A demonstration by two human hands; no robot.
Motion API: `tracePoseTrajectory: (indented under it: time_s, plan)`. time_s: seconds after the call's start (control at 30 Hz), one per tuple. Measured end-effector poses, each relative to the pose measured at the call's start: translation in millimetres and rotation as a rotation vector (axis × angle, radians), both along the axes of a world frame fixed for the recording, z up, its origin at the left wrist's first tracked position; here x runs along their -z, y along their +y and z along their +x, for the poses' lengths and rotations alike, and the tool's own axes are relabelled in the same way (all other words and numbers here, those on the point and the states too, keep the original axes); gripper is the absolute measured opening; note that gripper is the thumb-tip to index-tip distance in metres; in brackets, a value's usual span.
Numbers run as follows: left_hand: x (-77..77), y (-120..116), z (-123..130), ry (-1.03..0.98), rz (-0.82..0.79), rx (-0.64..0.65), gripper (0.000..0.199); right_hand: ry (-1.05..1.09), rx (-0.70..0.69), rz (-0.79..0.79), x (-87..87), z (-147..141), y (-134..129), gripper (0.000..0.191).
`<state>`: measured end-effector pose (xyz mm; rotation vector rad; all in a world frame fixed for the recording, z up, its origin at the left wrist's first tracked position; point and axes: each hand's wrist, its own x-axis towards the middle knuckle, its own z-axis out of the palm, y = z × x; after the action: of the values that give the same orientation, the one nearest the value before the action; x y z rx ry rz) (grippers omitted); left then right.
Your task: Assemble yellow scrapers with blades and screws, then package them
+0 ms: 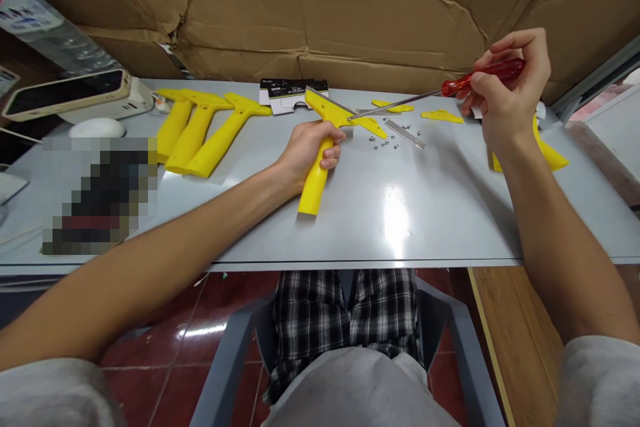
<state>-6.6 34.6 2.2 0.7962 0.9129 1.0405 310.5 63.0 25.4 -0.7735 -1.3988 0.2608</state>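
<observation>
My left hand [313,145] is closed around the handle of a yellow scraper [313,190], whose wide head points away from me and carries a thin metal strip along its far edge. In my right hand [515,90] is a screwdriver with a clear red handle [456,85]. Its long shaft slants down to the left, and the tip meets the scraper's head near the neck. Just right of the head lie small loose screws [384,144], a flat metal blade [406,135] and yellow cover pieces [441,117].
Three yellow scrapers [215,147] lie in a row at left, by a black-and-white box [287,95]. Another yellow tool [550,153] sits partly behind my right forearm. A phone [67,95] and white mouse [97,129] are far left. Cardboard [245,13] walls the table's back.
</observation>
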Motion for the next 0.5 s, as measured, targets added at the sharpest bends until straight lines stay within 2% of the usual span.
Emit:
tracePoseTrajectory:
  time_s: [0.07,0.17,0.3,0.5]
  plan:
    - [-0.1,1,-1,0.0,-0.006,0.004,0.026,0.036,-0.014,-0.017,3.7,5,6,0.042]
    - [-1.0,2,-2,0.005,0.003,0.014,0.021,0.11,0.048,-0.019,11.4,14,20,0.041]
    - [-2.0,-1,-1,0.002,0.003,0.005,0.023,0.184,0.11,0.074,20.5,25,39,0.042]
    - [-4.4,-4,2,0.009,0.007,0.012,0.027,0.215,0.111,0.127,23.9,19,44,0.054]
